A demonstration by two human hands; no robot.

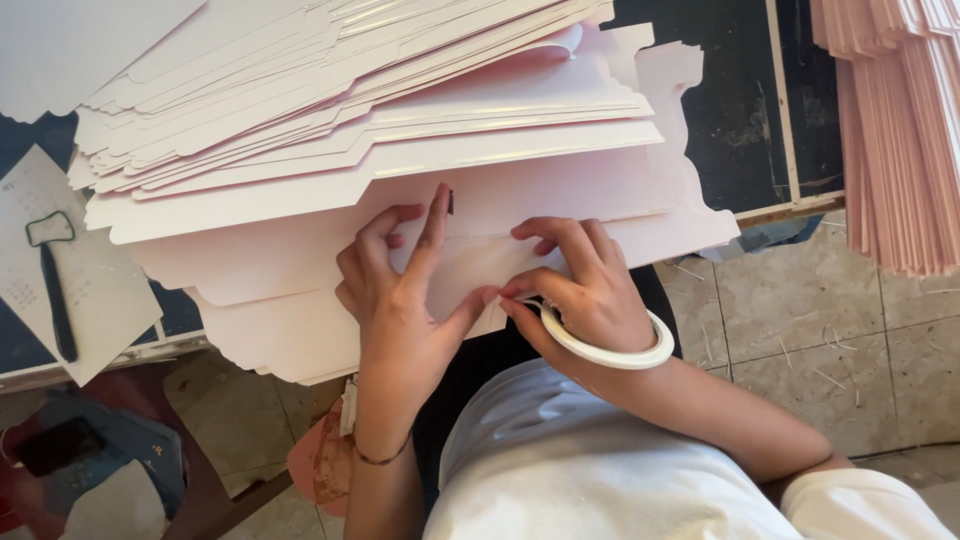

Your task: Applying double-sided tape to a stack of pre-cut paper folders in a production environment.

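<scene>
The pale pink card sheet (300, 300) lies at centre, under both hands. The left hand (400, 290) presses spread fingers on it; at three o'clock, the right hand (580, 285) pinches its edge, a tape roll (610, 350) around the wrist.

Both hands meet near the middle of the view, fingers bent and pressing down.

The left hand (400, 290) comes up from six o'clock on a bare forearm, a thin band at the wrist; its palm faces down, the index finger is stretched straight toward twelve o'clock, the other fingers are curled at eleven o'clock, and the thumb is spread out toward three o'clock. The right hand (580, 285) enters from five o'clock on a bare forearm, angled toward ten o'clock, knuckles up and fingers bent; its thumb and forefinger are pinched together in a tight grip, their tips touching the left thumb's tip. Neither hand is spread flat.
</scene>
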